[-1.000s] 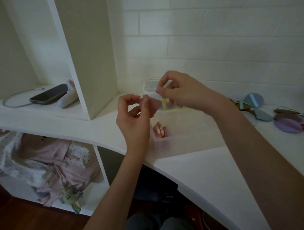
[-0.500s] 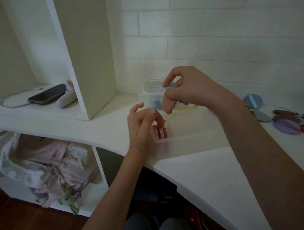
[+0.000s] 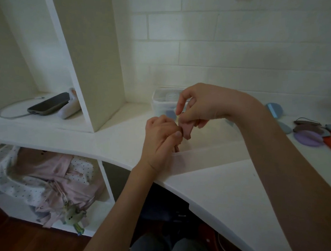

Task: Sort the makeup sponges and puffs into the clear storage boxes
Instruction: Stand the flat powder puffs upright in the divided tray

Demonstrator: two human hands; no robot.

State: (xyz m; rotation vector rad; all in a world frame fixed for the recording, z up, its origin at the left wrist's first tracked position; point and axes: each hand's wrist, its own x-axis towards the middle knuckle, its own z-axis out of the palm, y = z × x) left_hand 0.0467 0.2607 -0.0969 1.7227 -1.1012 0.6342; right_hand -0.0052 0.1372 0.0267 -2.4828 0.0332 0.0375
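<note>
Now your right hand (image 3: 204,105) pinches the pink sponge (image 3: 187,129), left hand (image 3: 161,135) touching; soft, squashy, light — hold its edges.

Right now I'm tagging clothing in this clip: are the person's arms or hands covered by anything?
No. The left hand and right hand are bare, without gloves, rings or a watch in view. Both forearms are uncovered, with no sleeves showing.
</note>
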